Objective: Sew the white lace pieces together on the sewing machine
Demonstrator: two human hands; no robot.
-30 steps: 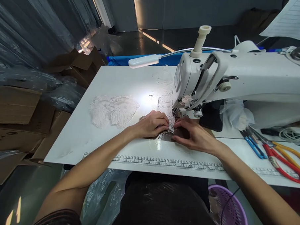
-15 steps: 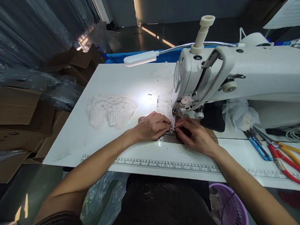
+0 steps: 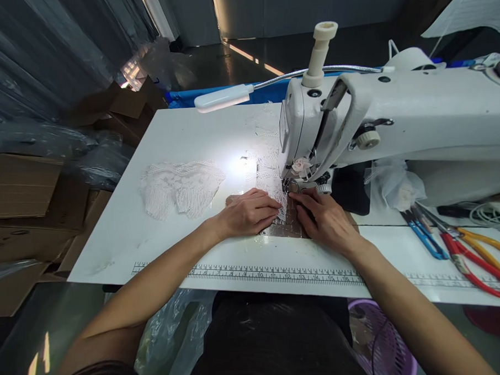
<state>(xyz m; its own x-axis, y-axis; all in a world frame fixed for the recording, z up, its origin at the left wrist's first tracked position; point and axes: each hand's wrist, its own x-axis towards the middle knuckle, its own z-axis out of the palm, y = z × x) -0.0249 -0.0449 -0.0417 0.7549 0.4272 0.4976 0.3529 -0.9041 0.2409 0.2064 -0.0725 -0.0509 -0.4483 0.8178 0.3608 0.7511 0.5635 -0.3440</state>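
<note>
A strip of white lace [image 3: 271,180] runs under the needle area of the white sewing machine [image 3: 305,121]. My left hand [image 3: 251,212] rests on the lace just left of the presser foot [image 3: 286,184], its bent fingers together and holding the lace's near end against the bed. To the right of the foot is my right hand [image 3: 323,218], index finger stretched toward the foot and thumb apart, with no cloth visible between them. The lace lies beside its fingertips. Farther left, a separate scalloped lace piece [image 3: 181,187] lies flat on the table.
A lamp [image 3: 223,98] lights the white table [image 3: 119,226], which has a printed ruler [image 3: 246,273] along its front edge. At right lie blue snips [image 3: 425,236] and red-handled scissors [image 3: 474,266]. Cardboard boxes [image 3: 22,186] stand left; a purple basket [image 3: 396,348] sits below.
My right hand has let go of the lace edge, and its index finger has moved up beside the presser foot. My left hand stays on the lace. The view has shifted slightly right.
</note>
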